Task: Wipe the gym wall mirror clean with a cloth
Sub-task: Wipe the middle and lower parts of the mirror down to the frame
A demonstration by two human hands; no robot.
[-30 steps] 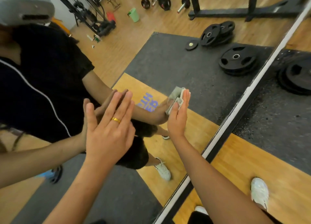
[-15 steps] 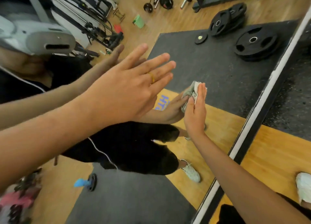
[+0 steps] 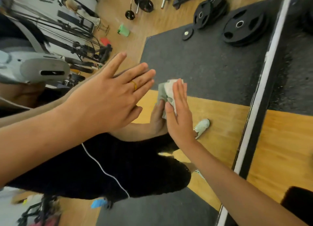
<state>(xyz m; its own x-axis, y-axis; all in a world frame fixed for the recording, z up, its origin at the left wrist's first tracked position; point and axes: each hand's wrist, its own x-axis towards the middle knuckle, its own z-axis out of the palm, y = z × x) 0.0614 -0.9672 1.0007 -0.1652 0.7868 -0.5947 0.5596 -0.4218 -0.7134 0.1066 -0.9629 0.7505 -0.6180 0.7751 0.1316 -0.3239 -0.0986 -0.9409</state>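
Pressing flat: right hand [image 3: 179,117] comes in from the lower right, fingers straight and close together, palm toward the mirror [image 3: 211,69]. It pins a crumpled pale grey-green cloth [image 3: 166,90] against the glass. The cloth sticks out past the fingertips and on the thumb side, and the thumb lies along its edge. No curl around it, just flat pressure.

Left hand [image 3: 108,97] is closer to the camera and reaches in from the left, just beside the right hand. Fingers are straight and spread, holding nothing. There's a gold ring [image 3: 134,86] on one finger. Its reflection sits directly behind it, but I can't tell if the palm actually touches the glass.

The cloth is mid-mirror, left of the white frame strip [image 3: 259,97] that runs diagonally down the right side. Its reflection meets it, held by the reflected hand.

Right of the strip is the real floor: wood planks [image 3: 284,149] and black rubber mat.

In the reflection:
- dark clothing with a thin white cord
- a grey headset [image 3: 39,69] at left
- a white shoe [image 3: 202,126] on the wood floor

Farther back in the reflection:
- black weight plates [image 3: 243,27] stacked on the dark mat
- barbells [image 3: 144,3] near the top
- a green container [image 3: 123,30] on the wood floor
- cable machines at upper left, blurred
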